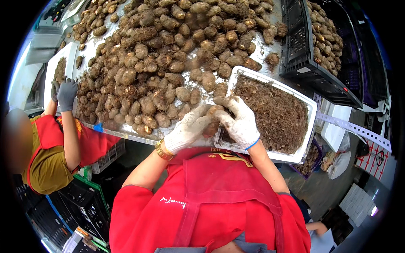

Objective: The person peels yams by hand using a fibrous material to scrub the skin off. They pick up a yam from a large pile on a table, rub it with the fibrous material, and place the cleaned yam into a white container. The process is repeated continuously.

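Observation:
My left hand (188,130), in a white glove, closes on a small brown taro corm (211,129) from its left side. From the other side my right hand (240,123), also gloved in white with a blue cuff edge, grips the same corm, its fingers bent over the top. Part of the corm is hidden by the gloves. Right beside my right hand stands a white foam box (311,122) filled with loose brown root fibres and peelings (276,111). Beyond both hands spreads a large heap of hairy taro corms (143,71) on a pale metal table (261,52).
A black plastic crate (295,55) of taro corms sits at the far right. At the left, a co-worker's grey-gloved hands (65,92) are over another white foam box (49,84). Black crates (80,206) stand on the floor at lower left. A perforated metal strip (354,128) juts out at right.

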The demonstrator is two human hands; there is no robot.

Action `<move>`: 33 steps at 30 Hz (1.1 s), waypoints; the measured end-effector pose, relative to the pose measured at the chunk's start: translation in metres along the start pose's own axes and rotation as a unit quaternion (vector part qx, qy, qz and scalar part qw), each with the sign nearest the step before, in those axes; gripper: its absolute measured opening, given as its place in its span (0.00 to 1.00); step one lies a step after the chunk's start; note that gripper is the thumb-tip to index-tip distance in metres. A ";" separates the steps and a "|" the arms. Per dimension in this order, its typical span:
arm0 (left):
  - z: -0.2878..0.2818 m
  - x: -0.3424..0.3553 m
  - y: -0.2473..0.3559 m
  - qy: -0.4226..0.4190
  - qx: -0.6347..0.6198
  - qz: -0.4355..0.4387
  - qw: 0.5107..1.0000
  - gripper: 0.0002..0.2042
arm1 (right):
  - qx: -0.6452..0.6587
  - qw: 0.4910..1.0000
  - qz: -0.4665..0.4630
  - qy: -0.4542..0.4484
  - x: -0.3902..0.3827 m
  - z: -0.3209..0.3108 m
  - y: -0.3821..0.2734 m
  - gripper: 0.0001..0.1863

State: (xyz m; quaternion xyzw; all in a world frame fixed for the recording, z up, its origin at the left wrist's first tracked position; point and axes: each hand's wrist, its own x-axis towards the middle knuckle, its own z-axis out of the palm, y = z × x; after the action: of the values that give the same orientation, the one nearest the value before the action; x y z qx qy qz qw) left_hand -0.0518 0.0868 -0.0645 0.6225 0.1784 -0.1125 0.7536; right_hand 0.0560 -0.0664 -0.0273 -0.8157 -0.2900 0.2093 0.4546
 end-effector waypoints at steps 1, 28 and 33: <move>0.001 -0.001 0.008 -0.018 -0.101 -0.086 0.991 0.22 | 0.023 1.000 0.009 0.002 -0.001 0.001 0.003 0.15; -0.262 0.098 0.154 0.363 -0.327 0.259 0.833 0.09 | 0.077 0.984 0.159 0.032 -0.002 0.021 0.073 0.11; -0.123 0.132 0.091 0.163 0.372 0.079 0.910 0.10 | 0.018 0.987 0.157 -0.005 -0.025 0.009 0.057 0.12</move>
State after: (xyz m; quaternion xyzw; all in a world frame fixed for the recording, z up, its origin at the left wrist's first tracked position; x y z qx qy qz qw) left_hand 0.0881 0.2326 -0.0566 0.8795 0.1938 -0.0077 0.4345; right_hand 0.0480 -0.1013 -0.0786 -0.8415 -0.1570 0.2875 0.4297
